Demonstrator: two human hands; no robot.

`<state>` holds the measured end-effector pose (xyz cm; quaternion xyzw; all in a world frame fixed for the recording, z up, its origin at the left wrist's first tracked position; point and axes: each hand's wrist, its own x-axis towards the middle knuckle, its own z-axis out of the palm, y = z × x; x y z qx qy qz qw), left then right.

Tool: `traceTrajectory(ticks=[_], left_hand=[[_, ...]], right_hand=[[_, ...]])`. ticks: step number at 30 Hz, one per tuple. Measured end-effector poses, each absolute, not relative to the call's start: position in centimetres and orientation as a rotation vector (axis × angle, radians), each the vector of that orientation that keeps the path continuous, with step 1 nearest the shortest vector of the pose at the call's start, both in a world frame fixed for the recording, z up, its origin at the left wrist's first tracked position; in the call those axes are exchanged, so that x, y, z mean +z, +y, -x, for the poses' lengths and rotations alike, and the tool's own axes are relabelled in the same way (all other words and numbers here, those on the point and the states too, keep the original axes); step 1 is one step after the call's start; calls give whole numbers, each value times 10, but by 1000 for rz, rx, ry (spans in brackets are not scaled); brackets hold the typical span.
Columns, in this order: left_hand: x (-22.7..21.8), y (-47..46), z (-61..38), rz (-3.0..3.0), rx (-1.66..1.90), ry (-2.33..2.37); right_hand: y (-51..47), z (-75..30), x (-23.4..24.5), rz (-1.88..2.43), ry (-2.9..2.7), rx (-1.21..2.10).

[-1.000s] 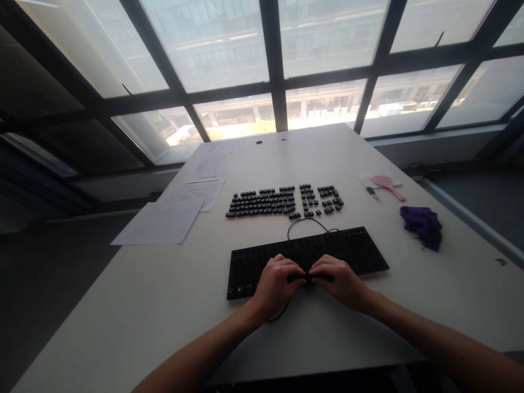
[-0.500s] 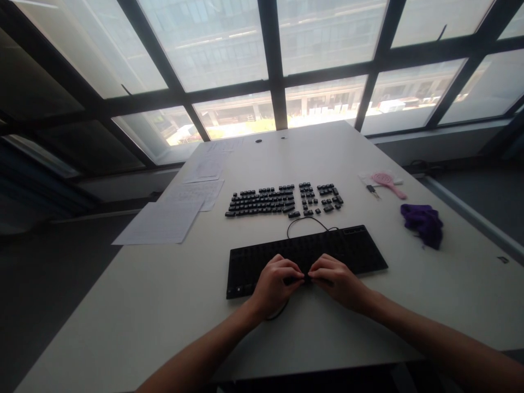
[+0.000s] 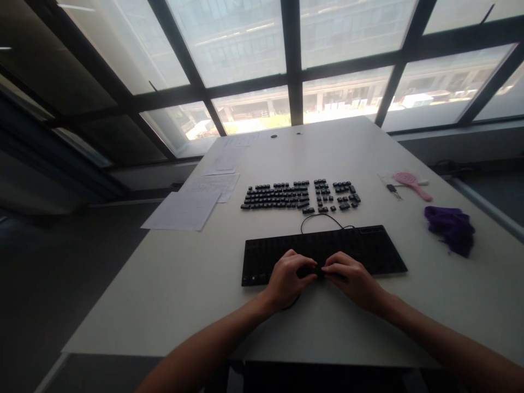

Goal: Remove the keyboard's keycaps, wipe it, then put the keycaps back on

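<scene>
A black keyboard lies in front of me, mostly bare of keycaps, with a few keycaps at its near left corner. Over its near edge, my left hand is curled, thumb and forefinger closing towards a small dark thing. My right hand meets it there from the other side, its fingertips pinched together. What the fingertips grip is dark against the board, and I cannot make it out. Beyond the keyboard, loose black keycaps are laid out in rows like a keyboard's layout.
A black cable loops behind the keyboard. Paper sheets lie along the table's left side. To the right are a pink hairbrush, a key and a purple cloth. Large windows stand past the white table.
The view has shifted, so the whole table sits further right in the picture. Both hands stay at the keyboard's near edge, with the left thumb and forefinger a little further apart.
</scene>
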<state>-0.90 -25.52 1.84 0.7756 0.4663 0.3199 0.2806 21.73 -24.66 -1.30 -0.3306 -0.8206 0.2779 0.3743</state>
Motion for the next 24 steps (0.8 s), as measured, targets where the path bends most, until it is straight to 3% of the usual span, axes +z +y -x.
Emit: traceTrajectory(ticks=[17, 24], left_hand=[[32, -250, 12, -1935, 857, 1260], [18, -251, 8, -2122, 845, 1266]], right_hand=[[-246, -217, -4, 962, -1921, 843], [-247, -216, -5, 964, -1922, 840]])
